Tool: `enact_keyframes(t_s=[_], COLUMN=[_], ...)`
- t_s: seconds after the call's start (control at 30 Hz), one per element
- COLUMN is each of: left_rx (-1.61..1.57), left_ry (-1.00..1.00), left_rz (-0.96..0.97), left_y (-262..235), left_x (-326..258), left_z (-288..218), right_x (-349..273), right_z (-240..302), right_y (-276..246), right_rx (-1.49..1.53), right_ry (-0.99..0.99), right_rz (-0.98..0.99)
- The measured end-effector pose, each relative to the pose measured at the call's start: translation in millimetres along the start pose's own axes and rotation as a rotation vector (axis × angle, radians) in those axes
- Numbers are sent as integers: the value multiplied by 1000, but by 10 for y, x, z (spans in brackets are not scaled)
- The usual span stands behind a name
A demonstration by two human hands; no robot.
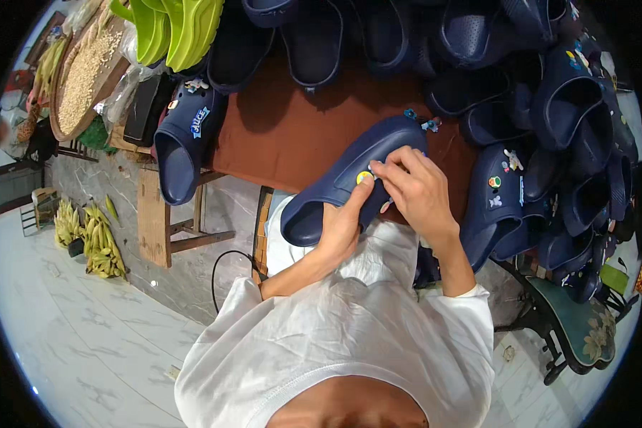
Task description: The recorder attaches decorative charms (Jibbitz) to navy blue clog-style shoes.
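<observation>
A navy clog (353,157) rests tilted over my lap at the table's near edge, its heel opening toward me. My left hand (341,227) grips it from the opening, fingers inside and thumb on the upper. A round yellow shoe charm (364,177) sits on the upper by my left thumb tip. Right beside that charm, my right hand (419,191) is closed in a pinch against the clog; whatever lies between its fingertips is too small to make out. Below the right fingers shows a pink charm (386,206). Small blue charms (431,125) lie past the toe.
Several navy clogs (314,50) line the table's (264,146) far side, and more with charms (493,192) are piled at right. Another decorated clog (185,135) stands at left near green clogs (182,32). A wooden stool (153,221) and a padded chair (567,314) flank me.
</observation>
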State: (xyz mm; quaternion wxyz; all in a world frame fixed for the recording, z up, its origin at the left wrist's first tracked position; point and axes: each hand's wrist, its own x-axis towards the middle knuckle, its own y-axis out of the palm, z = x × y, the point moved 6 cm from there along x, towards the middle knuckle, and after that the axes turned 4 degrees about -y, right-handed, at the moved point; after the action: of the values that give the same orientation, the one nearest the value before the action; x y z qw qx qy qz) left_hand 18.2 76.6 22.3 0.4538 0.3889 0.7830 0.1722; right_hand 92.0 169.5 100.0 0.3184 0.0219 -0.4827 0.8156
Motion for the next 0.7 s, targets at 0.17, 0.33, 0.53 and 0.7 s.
enact_keyframes(t_s=[0.17, 0.33, 0.53, 0.7], left_rx=[11, -69, -125, -178], left_ry=[27, -123, -220, -282], left_rz=[19, 62, 78, 27], left_y=[-13, -12, 15, -89], left_x=[29, 99, 155, 185], left_z=[30, -95, -135, -89], right_x=[8, -52, -321, -639], right_z=[-47, -261, -362, -435], right_y=[11, 95, -63, -8], right_rx=[-12, 186, 114, 206], right_ry=[-12, 156, 254, 443], right_rz=[19, -149, -333, -485])
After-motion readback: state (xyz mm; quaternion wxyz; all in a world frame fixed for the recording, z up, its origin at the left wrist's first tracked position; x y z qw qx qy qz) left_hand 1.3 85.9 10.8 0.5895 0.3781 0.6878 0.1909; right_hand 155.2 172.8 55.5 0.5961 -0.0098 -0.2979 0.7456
